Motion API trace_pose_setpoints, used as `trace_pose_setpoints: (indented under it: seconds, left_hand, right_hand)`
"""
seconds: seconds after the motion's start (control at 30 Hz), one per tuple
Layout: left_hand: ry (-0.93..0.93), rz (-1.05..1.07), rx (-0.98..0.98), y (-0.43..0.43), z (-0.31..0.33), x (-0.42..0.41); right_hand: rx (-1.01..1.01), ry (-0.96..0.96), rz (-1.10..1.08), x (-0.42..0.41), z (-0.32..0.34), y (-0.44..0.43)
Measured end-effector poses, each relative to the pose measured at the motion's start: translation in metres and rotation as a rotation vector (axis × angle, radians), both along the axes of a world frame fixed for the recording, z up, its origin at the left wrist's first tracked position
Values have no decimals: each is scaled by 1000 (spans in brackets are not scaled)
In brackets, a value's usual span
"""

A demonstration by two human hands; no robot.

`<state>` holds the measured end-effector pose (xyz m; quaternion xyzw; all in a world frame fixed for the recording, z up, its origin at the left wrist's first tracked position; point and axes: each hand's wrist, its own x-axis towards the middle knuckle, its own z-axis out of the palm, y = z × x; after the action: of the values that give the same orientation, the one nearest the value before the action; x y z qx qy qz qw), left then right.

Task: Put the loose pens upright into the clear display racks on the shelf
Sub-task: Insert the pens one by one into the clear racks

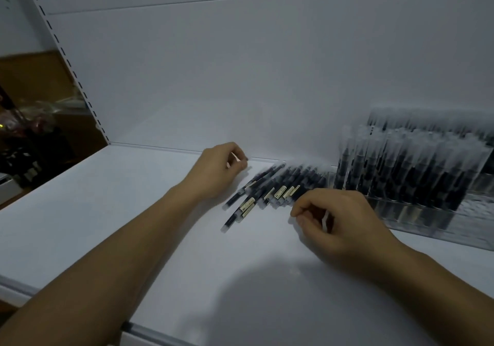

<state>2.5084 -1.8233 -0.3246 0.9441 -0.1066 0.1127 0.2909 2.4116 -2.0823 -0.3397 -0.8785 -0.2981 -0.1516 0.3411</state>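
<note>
Several loose black pens [270, 190] with clear caps and pale labels lie fanned out flat on the white shelf [107, 212], near its back wall. My left hand [216, 170] hovers at the left end of the pile, fingers curled, with no pen seen in it. At the pile's near right end is my right hand [338, 222], its fingers and thumb curled inward close to the pen ends; nothing shows in its grip. To the right stands a clear display rack [454, 228] holding several upright black pens [406, 174].
The white back panel [240, 78] rises right behind the pens. A slotted upright [77, 78] marks the shelf's left end, with dark clutter beyond it. The shelf's front edge [149, 331] runs below my forearms.
</note>
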Motion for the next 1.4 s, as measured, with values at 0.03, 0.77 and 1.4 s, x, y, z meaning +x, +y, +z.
trace_pose_setpoints:
  seconds: [0.03, 0.77, 1.4]
  left_hand:
    - [31, 1, 0, -8, 0, 0]
    - [655, 44, 332, -101, 53, 16]
    - [403, -57, -476, -59, 62, 1]
  right_hand:
    - [4, 7, -3, 0, 0, 0]
    - [-86, 134, 36, 7, 0, -16]
    - [-107, 133, 48, 5, -1, -18]
